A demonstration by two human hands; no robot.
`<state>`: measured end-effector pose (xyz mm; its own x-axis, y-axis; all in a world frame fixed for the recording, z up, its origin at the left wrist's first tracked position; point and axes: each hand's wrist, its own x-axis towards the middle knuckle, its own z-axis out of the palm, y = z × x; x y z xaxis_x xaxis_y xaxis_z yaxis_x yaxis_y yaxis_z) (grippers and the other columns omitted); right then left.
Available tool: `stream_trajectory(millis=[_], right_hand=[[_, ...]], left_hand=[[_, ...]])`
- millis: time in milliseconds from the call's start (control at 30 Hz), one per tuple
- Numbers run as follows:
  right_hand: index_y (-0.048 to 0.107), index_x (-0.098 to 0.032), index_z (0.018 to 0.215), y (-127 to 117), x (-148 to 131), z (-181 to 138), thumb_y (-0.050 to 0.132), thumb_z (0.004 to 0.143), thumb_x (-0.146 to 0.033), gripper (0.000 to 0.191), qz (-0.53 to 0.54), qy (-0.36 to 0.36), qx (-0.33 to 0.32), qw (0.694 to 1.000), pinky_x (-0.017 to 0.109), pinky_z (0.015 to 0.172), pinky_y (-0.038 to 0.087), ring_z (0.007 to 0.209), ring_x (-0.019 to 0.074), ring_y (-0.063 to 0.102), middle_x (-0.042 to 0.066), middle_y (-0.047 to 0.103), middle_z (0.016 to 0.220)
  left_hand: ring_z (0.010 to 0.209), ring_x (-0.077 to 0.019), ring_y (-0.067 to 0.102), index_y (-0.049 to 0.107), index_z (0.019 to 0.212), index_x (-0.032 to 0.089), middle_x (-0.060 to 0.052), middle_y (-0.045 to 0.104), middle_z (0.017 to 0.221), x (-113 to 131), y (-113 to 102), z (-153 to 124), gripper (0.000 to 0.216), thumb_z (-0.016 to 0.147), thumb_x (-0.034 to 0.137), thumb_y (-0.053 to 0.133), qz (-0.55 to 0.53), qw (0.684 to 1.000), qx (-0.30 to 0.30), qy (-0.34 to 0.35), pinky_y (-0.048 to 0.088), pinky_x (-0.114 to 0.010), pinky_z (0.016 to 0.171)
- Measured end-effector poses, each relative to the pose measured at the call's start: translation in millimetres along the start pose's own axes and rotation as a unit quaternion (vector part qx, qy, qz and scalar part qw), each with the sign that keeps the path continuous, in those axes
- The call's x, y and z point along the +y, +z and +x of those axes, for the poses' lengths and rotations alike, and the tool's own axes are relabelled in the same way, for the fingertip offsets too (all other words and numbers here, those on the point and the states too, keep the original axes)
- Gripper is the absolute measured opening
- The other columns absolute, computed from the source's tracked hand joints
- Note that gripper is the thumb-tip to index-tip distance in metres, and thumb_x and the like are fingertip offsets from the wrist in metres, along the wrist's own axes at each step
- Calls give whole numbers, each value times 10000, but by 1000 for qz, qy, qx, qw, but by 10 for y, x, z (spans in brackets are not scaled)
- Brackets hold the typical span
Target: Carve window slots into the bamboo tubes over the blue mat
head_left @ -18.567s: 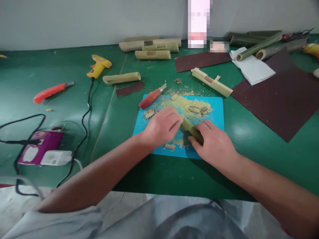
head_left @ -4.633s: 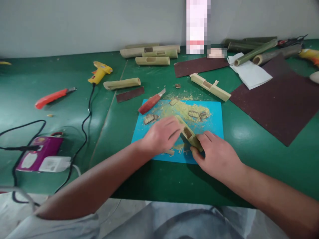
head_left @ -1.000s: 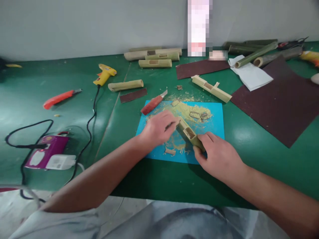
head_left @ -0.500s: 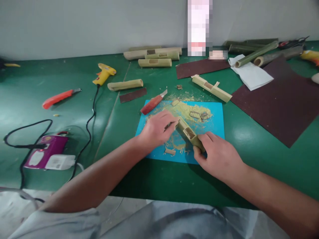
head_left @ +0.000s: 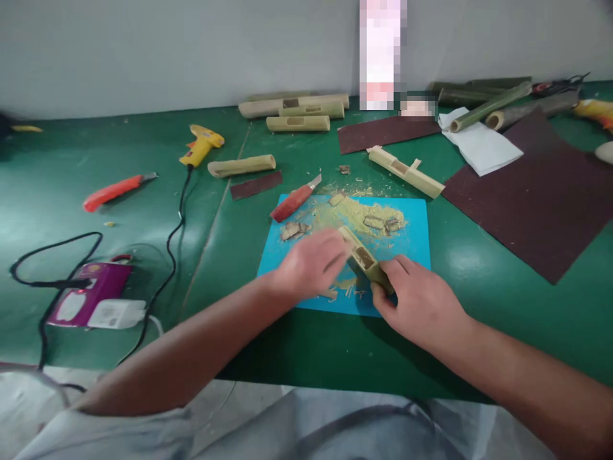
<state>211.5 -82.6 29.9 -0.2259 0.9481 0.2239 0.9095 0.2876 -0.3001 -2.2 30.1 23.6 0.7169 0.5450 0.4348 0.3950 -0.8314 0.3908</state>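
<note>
A short green bamboo piece [head_left: 363,255] with a rectangular slot cut in it lies slanted on a blue mat [head_left: 414,239]. My right hand [head_left: 421,303] is closed round its near end. At the far end my left hand [head_left: 311,265], a little blurred, has its fingers curled against the bamboo, pinching something small that I cannot make out. Yellow sawdust [head_left: 357,214] and small cut bamboo chips [head_left: 293,230] lie on the mat around both hands.
A red-handled knife [head_left: 293,201] lies at the mat's far left corner. Farther off on the green table are a yellow glue gun [head_left: 201,142], an orange utility knife [head_left: 112,190], a purple box [head_left: 89,292] with cables, several bamboo tubes [head_left: 297,108], a notched bamboo piece [head_left: 405,171] and dark sandpaper sheets [head_left: 541,191].
My left hand has slid back toward me along the bamboo piece, uncovering the chips on the mat's left side. My right hand keeps the same hold.
</note>
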Motion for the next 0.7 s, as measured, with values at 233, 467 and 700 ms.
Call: stream_trajectory(millis=[233,467,700], right_hand=[[623,-166,843,4,9,-3,518,941,-241,162,5,-2,4,1000,301,562,296,642,164,566,50,621,772],[622,-166,851,12,7,-5,525,936,-238,148,11,-3,5,1000,298,560,296,642,157,552,48,615,774],[623,-168,862,16,10,-8,531,938,-247,143,8,0,1,1000,300,564,311,647,160,564,39,615,777]], left_hand=[[806,-176,661,696,894,168,-60,710,845,3,14,7,214,1031,184,533,-7,1000,4,4,546,-309,757],[786,-179,636,672,841,165,-58,688,810,-15,14,3,255,1042,207,522,0,1000,3,-7,532,-315,737],[807,-173,654,687,897,174,-50,699,837,-26,-6,24,212,1033,198,526,-14,1000,-5,-27,547,-315,753]])
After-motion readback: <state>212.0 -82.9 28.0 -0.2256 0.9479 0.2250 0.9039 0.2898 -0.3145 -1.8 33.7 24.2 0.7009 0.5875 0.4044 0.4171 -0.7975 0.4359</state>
